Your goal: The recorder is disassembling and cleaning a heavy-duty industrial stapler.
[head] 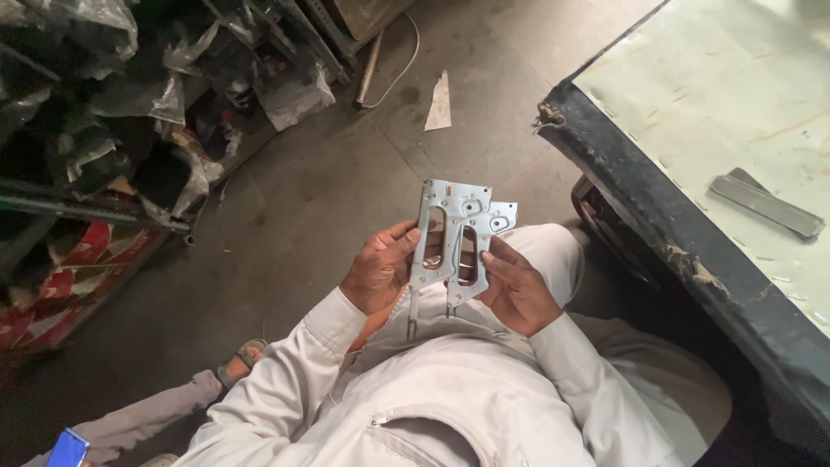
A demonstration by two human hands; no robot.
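Two flat grey metal plates with oblong slots and punched holes are held upright side by side over my lap. My left hand grips the left metal plate by its left edge. The right metal plate partly overlaps behind the first, and my right hand holds it by its right edge. Thin prongs stick down from both plates' lower ends. I am seated, wearing a pale work jacket and trousers.
A worn workbench with a pale top and dark edge stands at the right, with a flat grey metal bar on it. Shelves of plastic-wrapped parts fill the left. A pipe and a paper scrap lie on the concrete floor.
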